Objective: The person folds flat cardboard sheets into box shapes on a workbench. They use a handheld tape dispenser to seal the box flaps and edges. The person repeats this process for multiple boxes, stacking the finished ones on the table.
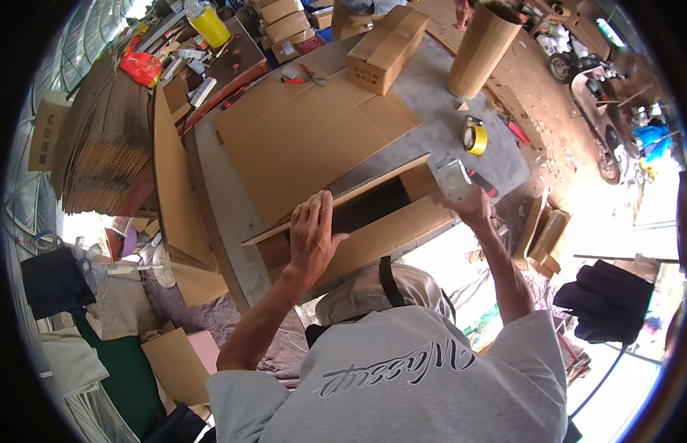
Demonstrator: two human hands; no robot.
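An open brown cardboard box sits at the near edge of the grey table, its dark inside showing. My left hand lies on the box's long left flap, with the fingers curled over its upper edge. At the box's right end, my right hand holds a small pale grey square object just above the corner. A large flat cardboard sheet lies on the table behind the box.
A closed carton, a tall cardboard tube, a yellow tape roll and red-handled scissors are further back. Flat cardboard is stacked at the left. A motorbike stands at the right.
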